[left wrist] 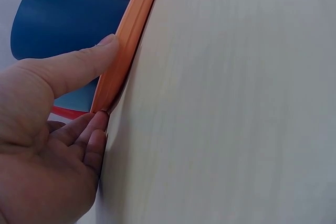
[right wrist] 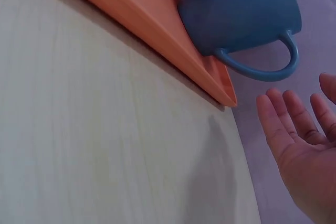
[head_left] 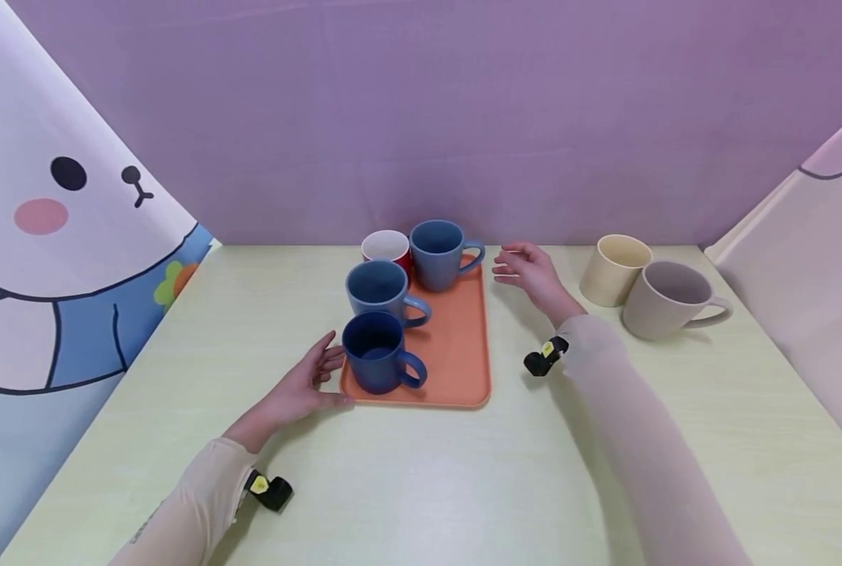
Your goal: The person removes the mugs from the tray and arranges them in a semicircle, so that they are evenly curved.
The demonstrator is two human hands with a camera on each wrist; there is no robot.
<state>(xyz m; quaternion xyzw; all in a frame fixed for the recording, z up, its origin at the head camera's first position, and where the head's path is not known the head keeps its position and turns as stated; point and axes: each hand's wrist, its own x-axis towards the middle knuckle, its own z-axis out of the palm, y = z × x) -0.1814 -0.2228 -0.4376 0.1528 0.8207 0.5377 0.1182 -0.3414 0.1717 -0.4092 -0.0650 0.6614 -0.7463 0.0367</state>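
Note:
My left hand [head_left: 303, 384] is at the front left corner of an orange tray [head_left: 456, 354]. In the left wrist view its thumb [left wrist: 84, 66] lies against the tray's rim and the curled fingertips meet the corner lower down, gripping it. A dark blue mug [head_left: 373, 362] stands on the tray beside this hand. Behind it are a blue-grey mug [head_left: 378, 292], a red cup with a white inside [head_left: 387, 246] and another blue-grey mug [head_left: 436, 263]. My right hand [head_left: 530, 275] hovers off the tray's far right corner, fingers loosely spread and holding nothing, near that mug's handle [right wrist: 268, 73].
A cream cup [head_left: 610, 275] and a pale mauve mug [head_left: 664, 303] stand side by side on the table at the right. A purple backdrop [head_left: 463, 118] rises along the table's far edge. Printed cloth panels [head_left: 53, 275] border both sides.

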